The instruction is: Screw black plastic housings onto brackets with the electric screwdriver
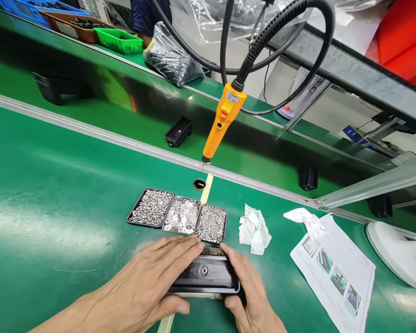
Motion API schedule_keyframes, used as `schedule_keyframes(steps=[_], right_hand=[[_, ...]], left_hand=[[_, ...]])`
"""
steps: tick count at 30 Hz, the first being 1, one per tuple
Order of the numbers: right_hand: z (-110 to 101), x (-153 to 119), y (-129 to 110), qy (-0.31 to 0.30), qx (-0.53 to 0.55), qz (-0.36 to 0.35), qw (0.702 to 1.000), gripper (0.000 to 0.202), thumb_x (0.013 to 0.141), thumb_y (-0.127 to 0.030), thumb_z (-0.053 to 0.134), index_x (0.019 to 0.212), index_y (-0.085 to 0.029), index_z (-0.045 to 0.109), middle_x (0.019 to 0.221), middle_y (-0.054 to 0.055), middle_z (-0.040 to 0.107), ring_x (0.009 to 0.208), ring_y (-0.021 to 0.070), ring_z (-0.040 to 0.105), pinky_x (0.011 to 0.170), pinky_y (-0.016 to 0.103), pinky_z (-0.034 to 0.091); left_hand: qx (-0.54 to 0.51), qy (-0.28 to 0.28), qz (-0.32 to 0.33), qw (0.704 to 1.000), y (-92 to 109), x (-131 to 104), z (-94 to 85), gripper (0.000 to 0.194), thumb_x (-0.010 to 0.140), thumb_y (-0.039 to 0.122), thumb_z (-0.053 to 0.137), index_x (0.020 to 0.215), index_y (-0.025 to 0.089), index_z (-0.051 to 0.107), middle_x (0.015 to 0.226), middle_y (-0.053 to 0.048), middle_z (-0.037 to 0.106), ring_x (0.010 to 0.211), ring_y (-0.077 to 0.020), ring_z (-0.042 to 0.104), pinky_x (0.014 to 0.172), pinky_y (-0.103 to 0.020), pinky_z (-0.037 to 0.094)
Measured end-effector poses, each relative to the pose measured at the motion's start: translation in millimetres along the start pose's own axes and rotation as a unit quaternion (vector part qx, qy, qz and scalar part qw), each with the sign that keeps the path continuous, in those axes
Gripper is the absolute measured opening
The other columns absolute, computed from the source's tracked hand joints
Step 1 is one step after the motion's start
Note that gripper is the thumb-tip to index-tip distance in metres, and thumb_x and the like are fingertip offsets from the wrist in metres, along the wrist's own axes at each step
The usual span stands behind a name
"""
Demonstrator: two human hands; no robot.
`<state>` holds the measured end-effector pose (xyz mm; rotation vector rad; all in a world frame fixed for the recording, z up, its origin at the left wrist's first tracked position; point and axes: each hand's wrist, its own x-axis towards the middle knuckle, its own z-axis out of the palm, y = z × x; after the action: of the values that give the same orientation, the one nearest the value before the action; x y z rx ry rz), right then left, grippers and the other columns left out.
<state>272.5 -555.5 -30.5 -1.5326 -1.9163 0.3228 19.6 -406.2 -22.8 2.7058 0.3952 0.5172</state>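
Note:
Near the front of the green bench, a long black housing lies between my hands, a round screw hole in its upper face. My left hand wraps its left part, fingers along the far side and thumb at the near side. Its right end is gripped by my right hand, with fingers and thumb on opposite edges. Just beyond the housing are three shallow trays: one of shiny small metal parts, one of flat washers and one of tiny nut-like pieces.
An orange electric screwdriver hangs on its cable, above a small round black cup. Crumpled white tissue and an instruction sheet lie to the right. On the conveyor sit black housings. Across it, a person's sleeve shows.

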Motion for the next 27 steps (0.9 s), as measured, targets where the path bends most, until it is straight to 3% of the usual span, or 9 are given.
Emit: schedule_keyframes(steps=[4,9,18,22,27], right_hand=[[4.0,2.7,4.2,0.022,0.046,-0.019,0.999,0.059,0.109,-0.047,0.031,0.162,-0.022,0.026,0.154,0.017,0.052,0.142,0.0304,0.052,0.109,0.051,0.053],[6.0,5.5,8.2,0.033,0.075,-0.023,0.996,0.056,0.108,-0.045,0.035,0.159,-0.023,0.033,0.151,0.018,0.054,0.14,0.0316,0.054,0.107,0.055,0.053],[8.9,5.9,6.3,0.06,0.089,-0.032,0.994,0.054,0.107,-0.041,0.04,0.156,-0.019,0.039,0.148,0.018,0.057,0.135,0.0313,0.056,0.104,0.052,0.054],[12.0,6.4,6.0,0.071,0.075,-0.04,0.994,0.057,0.107,-0.044,0.042,0.156,-0.016,0.039,0.15,0.02,0.054,0.136,0.0325,0.055,0.104,0.052,0.053],[14.6,5.0,5.7,0.071,0.063,-0.041,0.995,0.062,0.106,-0.047,0.042,0.158,-0.015,0.035,0.153,0.021,0.051,0.138,0.0337,0.052,0.105,0.053,0.051]], left_hand=[[0.016,-0.021,0.009,1.0,0.9,-0.4,-3.8,0.069,0.105,0.037,0.047,0.166,0.019,0.02,0.162,-0.01,0.043,0.143,-0.0322,0.049,0.116,-0.05,0.046],[0.022,-0.03,0.009,0.999,3.7,3.6,-7.9,0.07,0.104,0.03,0.047,0.166,0.02,0.018,0.161,-0.009,0.044,0.142,-0.0315,0.05,0.114,-0.049,0.048],[0.021,-0.031,-0.003,0.999,4.1,3.8,-6.1,0.064,0.109,0.037,0.04,0.166,0.022,0.017,0.161,-0.01,0.045,0.14,-0.0316,0.051,0.113,-0.052,0.046],[0.011,-0.007,-0.017,1.0,2.9,2.3,-1.8,0.057,0.111,0.037,0.033,0.166,0.025,0.02,0.157,-0.008,0.05,0.137,-0.0286,0.054,0.115,-0.052,0.042],[-0.026,0.024,-0.027,0.999,0.3,2.1,1.1,0.056,0.108,0.041,0.041,0.162,0.027,0.031,0.148,-0.008,0.058,0.129,-0.0297,0.06,0.114,-0.053,0.041]])
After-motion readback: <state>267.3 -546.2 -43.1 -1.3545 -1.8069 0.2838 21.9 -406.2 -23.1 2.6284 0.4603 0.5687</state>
